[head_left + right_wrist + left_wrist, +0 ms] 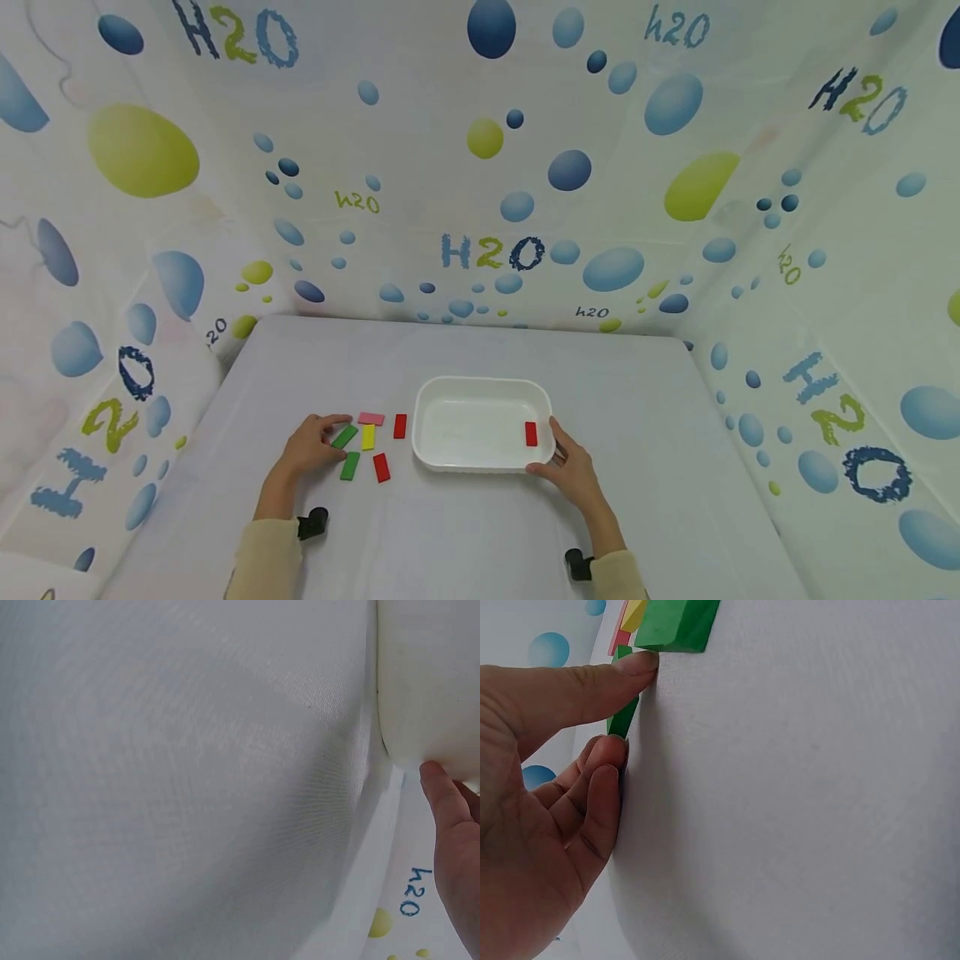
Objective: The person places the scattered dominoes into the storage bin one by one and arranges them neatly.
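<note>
My left hand (310, 443) is at the table's left, thumb and fingers curved and spread on either side of a slanted green block (344, 437). In the left wrist view the thumb (634, 666) overlaps that green block (622, 714), with the fingertips right at its lower end. Close to the thumb lies a second green block (349, 466). My right hand (572, 468) grips the white tray (468, 467) at its near right corner, thumb along the front and fingers at the right side. One red block (531, 434) lies inside the tray, toward its right end.
Between the left hand and the tray lie a pink block (371, 418), a yellow block (368, 437), and two red blocks, one upper (401, 426) and one lower (382, 467). The white table (480, 533) is enclosed by a patterned curtain (420, 150).
</note>
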Action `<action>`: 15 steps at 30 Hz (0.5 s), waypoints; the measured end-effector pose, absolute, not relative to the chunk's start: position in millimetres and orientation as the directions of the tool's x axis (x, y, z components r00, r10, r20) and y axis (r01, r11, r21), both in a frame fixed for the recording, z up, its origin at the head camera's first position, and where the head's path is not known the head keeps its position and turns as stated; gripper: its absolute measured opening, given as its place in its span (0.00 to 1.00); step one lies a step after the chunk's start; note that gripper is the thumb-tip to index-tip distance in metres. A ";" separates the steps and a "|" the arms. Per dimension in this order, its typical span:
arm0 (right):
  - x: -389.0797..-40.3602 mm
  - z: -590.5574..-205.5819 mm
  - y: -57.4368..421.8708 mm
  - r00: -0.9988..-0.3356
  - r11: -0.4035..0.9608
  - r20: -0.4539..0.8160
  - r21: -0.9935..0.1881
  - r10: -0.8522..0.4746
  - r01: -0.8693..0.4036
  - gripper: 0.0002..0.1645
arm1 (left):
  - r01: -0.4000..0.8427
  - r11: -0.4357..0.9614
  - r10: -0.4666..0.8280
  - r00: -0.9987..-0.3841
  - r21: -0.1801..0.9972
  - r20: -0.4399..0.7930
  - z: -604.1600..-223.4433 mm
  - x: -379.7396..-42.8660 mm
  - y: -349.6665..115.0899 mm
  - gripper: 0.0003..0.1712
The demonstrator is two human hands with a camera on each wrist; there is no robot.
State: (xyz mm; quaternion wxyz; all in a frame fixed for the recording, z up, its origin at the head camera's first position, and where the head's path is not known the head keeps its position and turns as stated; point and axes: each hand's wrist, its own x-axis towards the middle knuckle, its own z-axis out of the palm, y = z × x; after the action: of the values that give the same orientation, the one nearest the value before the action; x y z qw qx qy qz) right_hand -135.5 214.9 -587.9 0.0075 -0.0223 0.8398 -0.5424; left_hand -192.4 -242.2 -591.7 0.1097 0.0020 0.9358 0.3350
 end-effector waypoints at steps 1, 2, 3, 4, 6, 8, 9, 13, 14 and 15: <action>-135.4 -588.0 214.8 -0.999 0.410 0.014 -0.911 -0.047 -0.032 0.62 | -0.066 0.778 0.081 -0.976 0.625 -0.204 -591.4 -192.6 -242.2 0.31; -135.3 -588.1 214.7 -0.999 0.411 0.017 -0.911 -0.047 -0.035 0.62 | -0.064 0.780 0.082 -0.976 0.622 -0.204 -591.4 -192.8 -242.2 0.31; -135.3 -588.2 214.5 -0.999 0.410 0.016 -0.911 -0.047 -0.034 0.62 | -0.061 0.782 0.085 -0.976 0.620 -0.203 -591.5 -193.0 -242.2 0.31; -135.0 -588.1 214.4 -0.999 0.411 0.012 -0.911 -0.045 -0.030 0.62 | -0.059 0.783 0.087 -0.975 0.619 -0.202 -591.5 -193.2 -242.1 0.30; -134.7 -587.3 214.2 -0.999 0.415 0.008 -0.910 -0.042 -0.025 0.62 | -0.058 0.783 0.086 -0.976 0.619 -0.200 -591.8 -193.6 -241.9 0.29; -133.7 -585.6 213.8 -0.999 0.414 0.001 -0.910 -0.037 -0.016 0.62 | -0.057 0.782 0.084 -0.977 0.620 -0.196 -592.3 -194.1 -241.7 0.29; -133.5 -585.2 213.7 -0.999 0.412 -0.004 -0.911 -0.035 -0.011 0.62 | -0.056 0.781 0.084 -0.978 0.622 -0.193 -592.3 -194.0 -241.5 0.28; -133.0 -583.9 213.5 -0.999 0.408 -0.007 -0.913 -0.034 -0.007 0.62 | -0.059 0.779 0.081 -0.978 0.625 -0.193 -591.4 -192.9 -241.0 0.27; -133.0 -584.0 213.5 -0.999 0.408 -0.006 -0.913 -0.035 -0.009 0.62 | -0.058 0.779 0.083 -0.977 0.624 -0.194 -591.0 -192.6 -241.1 0.28; -133.1 -584.1 213.5 -0.999 0.409 -0.007 -0.913 -0.036 -0.009 0.62 | -0.057 0.779 0.085 -0.977 0.624 -0.196 -590.2 -192.2 -241.1 0.28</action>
State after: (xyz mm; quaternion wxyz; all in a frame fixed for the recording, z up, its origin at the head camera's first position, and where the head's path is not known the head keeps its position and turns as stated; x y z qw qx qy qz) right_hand -133.1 213.5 -584.1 0.0127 -0.0134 0.8391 -0.5436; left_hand -192.2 -241.1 -590.2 0.1072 0.0075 0.9371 0.3322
